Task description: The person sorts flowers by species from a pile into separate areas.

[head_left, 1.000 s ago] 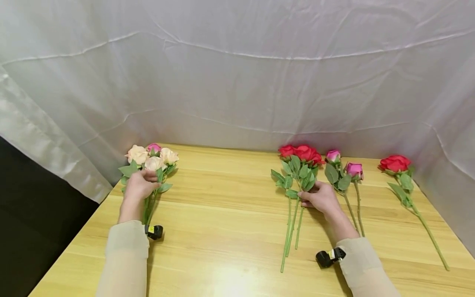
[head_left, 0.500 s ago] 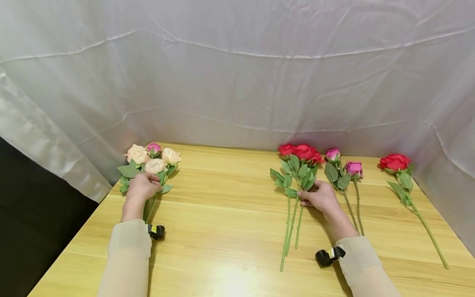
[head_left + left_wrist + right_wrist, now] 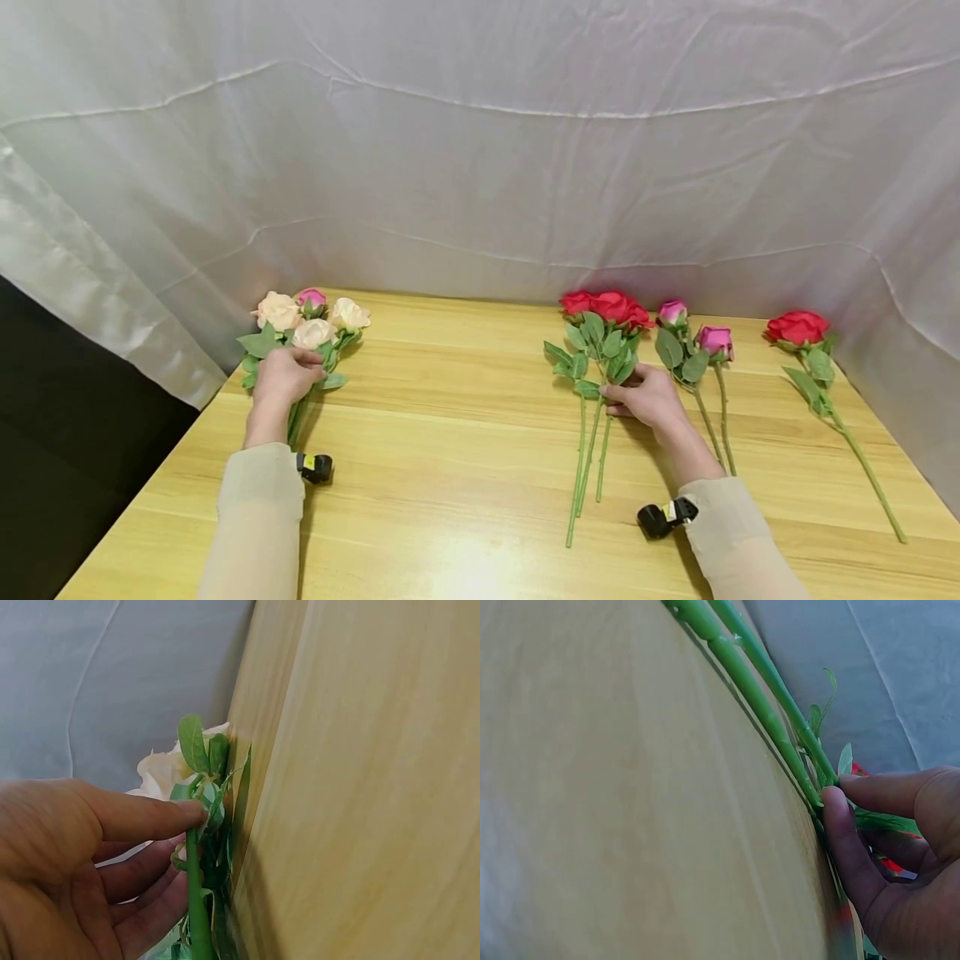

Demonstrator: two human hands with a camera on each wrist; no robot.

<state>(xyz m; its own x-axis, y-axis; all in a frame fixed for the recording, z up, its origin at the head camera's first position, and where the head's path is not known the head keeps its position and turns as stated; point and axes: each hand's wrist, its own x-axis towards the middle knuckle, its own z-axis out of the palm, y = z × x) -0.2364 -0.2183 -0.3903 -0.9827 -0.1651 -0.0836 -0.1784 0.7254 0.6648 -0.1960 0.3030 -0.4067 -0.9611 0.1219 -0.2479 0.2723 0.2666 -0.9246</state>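
Head view: flower clusters, on the far side of the wooden tabletop (image 3: pixel 450 433). Pinched in the left hand (image 3: pixel 287 377): one green stem (image 3: pixel 198 915), below the cream roses (image 3: pixel 278 312) and a pink bud (image 3: pixel 311 299). Pinched in the right hand (image 3: pixel 647 400): red-rose stems (image 3: pixel 757 686), one or both, cannot tell. Just above: red roses (image 3: pixel 613 307) with leaves. Farther right: two magenta buds (image 3: pixel 715 342), then a lone red rose (image 3: pixel 798 328). Changed since half a second ago: rightmost cream rose (image 3: pixel 349 314), slightly farther out from its neighbours; red roses, a hair leftward. Nearly unchanged: both hands. By judgement: fine spreading of blooms in place, rather than carrying; work still underway.
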